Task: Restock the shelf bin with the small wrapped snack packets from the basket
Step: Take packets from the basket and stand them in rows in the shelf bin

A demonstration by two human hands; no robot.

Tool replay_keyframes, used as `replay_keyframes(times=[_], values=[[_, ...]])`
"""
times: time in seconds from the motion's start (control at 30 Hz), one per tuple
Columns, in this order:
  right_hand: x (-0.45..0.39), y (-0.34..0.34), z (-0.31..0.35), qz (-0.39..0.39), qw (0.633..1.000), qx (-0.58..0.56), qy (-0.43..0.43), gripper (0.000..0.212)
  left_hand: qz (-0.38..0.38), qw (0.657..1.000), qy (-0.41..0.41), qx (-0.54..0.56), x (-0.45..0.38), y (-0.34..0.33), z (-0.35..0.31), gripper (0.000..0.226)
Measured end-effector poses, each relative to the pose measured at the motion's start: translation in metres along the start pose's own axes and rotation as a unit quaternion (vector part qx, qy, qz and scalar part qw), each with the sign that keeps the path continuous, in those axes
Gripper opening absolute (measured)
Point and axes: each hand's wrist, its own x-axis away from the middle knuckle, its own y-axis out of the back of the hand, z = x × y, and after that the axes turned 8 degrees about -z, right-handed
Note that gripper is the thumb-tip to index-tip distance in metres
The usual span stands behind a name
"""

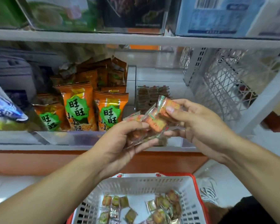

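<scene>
Midway through restocking, the left hand (120,143) and right hand (199,125) both pinch small crinkly orange-wrapped snack packets (153,120) before the clear plastic shelf bin (152,97), above the white plastic basket (136,183); next they likely need lowering into that bin.

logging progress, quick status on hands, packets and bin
Left hand and right hand both gripping a bunch of snack packets. Held in front of the clear shelf bin, not yet in. More packets left in basket. Nothing blocking.

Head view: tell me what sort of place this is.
Probably a small shop's snack aisle: white shelves stocked with orange snack bags, clear bins of packets, and a basket of wrapped snacks below.
</scene>
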Motion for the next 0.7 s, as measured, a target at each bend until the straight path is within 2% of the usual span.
replay_keyframes(times=[0.1, 0.2, 0.27, 0.33, 0.4, 0.47, 0.57, 0.63, 0.7], values=[[-0.001, -0.004, -0.006, 0.016, 0.999, -0.015, -0.029, 0.033, 0.017, 1.000, -0.008, -0.014, 0.000, 0.001, -0.001, 0.035], [0.001, -0.009, -0.013, 0.069, 0.995, 0.060, -0.026, 0.033, 0.002, 1.000, -0.017, -0.011, 0.002, 0.000, -0.001, 0.031], [0.001, -0.010, -0.017, 0.028, 0.990, 0.120, 0.064, 0.030, -0.020, 1.000, -0.017, -0.016, 0.003, -0.001, -0.001, 0.028], [0.000, -0.009, -0.016, -0.022, 0.961, 0.192, 0.196, 0.031, -0.052, 0.999, 0.001, -0.006, 0.005, 0.000, -0.001, 0.021], [-0.001, -0.008, -0.016, -0.021, 0.929, 0.236, 0.283, 0.037, -0.058, 0.997, 0.040, 0.026, 0.009, 0.000, -0.003, 0.017], [-0.002, -0.007, -0.017, -0.013, 0.910, 0.260, 0.322, 0.048, -0.032, 0.995, 0.084, 0.036, 0.013, -0.002, -0.006, 0.026], [-0.001, -0.008, -0.022, 0.026, 0.919, 0.230, 0.317, 0.059, -0.005, 0.996, 0.087, 0.009, 0.016, -0.003, -0.007, 0.026], [-0.001, -0.010, -0.022, 0.045, 0.925, 0.220, 0.306, 0.067, -0.024, 0.997, 0.070, 0.014, 0.015, -0.003, -0.006, 0.021], [-0.002, -0.010, -0.022, 0.060, 0.928, 0.221, 0.293, 0.079, -0.048, 0.998, 0.045, 0.018, 0.013, -0.002, -0.004, 0.029]])
